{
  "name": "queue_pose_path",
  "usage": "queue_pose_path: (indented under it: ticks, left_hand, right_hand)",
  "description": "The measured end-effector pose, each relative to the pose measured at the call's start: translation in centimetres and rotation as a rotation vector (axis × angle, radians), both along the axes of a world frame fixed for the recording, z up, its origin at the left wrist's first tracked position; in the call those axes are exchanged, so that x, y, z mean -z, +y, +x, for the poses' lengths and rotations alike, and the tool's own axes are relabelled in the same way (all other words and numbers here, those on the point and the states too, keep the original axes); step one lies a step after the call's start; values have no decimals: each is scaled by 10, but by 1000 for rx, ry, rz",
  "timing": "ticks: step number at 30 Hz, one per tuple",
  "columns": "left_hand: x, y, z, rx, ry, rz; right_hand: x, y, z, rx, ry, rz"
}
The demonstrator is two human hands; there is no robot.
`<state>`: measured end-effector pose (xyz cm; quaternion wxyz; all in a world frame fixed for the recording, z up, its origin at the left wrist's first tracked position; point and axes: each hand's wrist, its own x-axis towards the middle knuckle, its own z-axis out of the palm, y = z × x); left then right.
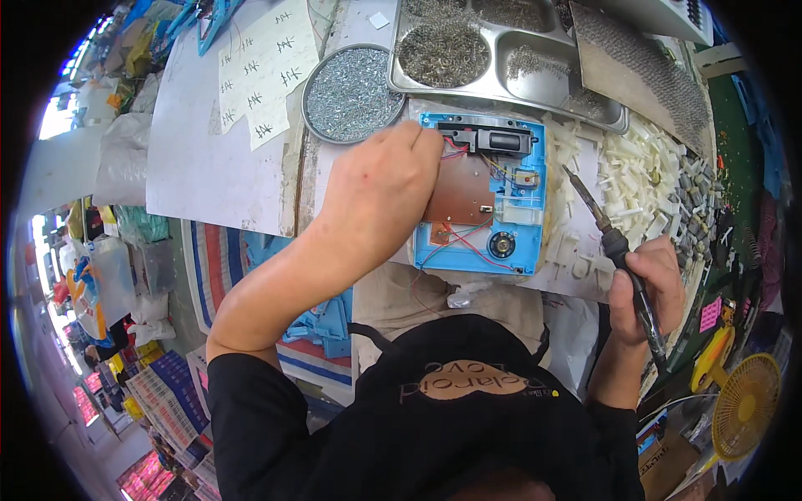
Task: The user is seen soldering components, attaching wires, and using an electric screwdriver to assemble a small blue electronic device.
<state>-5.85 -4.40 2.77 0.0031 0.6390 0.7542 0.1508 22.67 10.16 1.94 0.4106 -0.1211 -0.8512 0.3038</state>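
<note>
A blue plastic housing (473, 263) lies open on the bench in front of me. Inside it are a brown circuit board (458, 190), a black slotted part (504, 142) along the far edge, a small motor (526, 179), a round speaker (501, 244) and thin red and dark wires. Over the housing's far left corner, my left hand (380, 184) is closed, its fingertips pressed together; what they hold is hidden. My right hand (652, 284) grips a soldering iron (616, 245) by its black handle, right of the housing. The iron's metal tip points up and left, apart from the housing.
A round tray of small screws (352, 93) stands beyond my left hand. Behind the housing is a metal compartment tray (493, 90) with springs and small metal parts. White plastic pieces (635, 179) are heaped at right. A yellow fan (746, 407) stands lower right.
</note>
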Motion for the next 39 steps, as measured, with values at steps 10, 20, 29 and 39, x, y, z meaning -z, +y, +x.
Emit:
queue_pose_path:
  ticks: [10,20,29,39]
  left_hand:
    - [12,5,15,100,-135,361]
    - [32,17,34,-178,-1334,191]
    - [32,15,23,-112,-1193,120]
    - [31,17,27,-84,-840,288]
  right_hand:
    - [0,-2,-2,-21,7,-29]
    - [7,-22,-48,16,6,-493]
    - [6,-18,-111,-41,-20,-516]
    - [20,-26,-118,37,-18,-417]
